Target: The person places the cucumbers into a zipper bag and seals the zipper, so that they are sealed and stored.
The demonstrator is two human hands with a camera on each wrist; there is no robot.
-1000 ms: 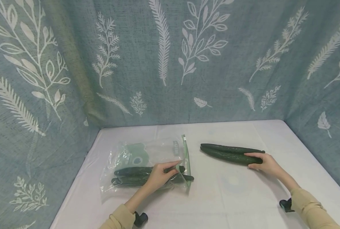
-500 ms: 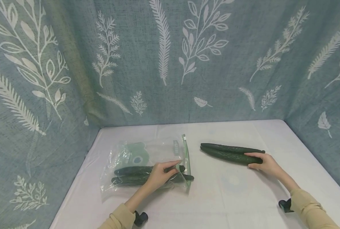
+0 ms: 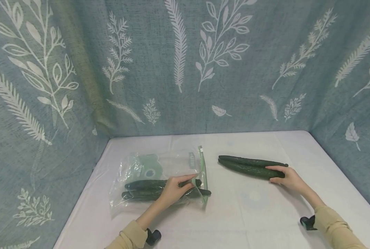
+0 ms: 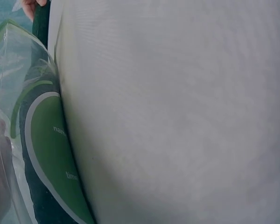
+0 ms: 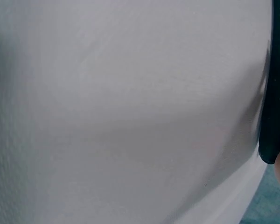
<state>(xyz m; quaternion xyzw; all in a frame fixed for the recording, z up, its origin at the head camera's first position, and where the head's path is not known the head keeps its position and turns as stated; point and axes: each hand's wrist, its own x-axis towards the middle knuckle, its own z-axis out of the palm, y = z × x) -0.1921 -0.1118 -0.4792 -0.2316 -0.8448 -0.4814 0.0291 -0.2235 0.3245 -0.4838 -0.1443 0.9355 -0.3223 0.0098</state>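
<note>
White cloth (image 3: pixel 231 200) between bag (image 3: pixel 172 160), loose cucumbers (image 3: pixel 251 161); left fingers (image 3: pixel 185 178) pinch bag edge (image 3: pixel 203 162), right fingers (image 3: pixel 277 168) grip nearer cucumber (image 3: pixel 250 169).

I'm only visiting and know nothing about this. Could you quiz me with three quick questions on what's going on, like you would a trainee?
1. How many loose cucumbers lie outside the bag?
2. True or false: the right grip is inside the bag.
3. What does the left grip pinch?
A) The curtain
B) The bag's edge
C) A sleeve

Key:
1. Two.
2. False; it holds the nearer cucumber.
3. B
</note>
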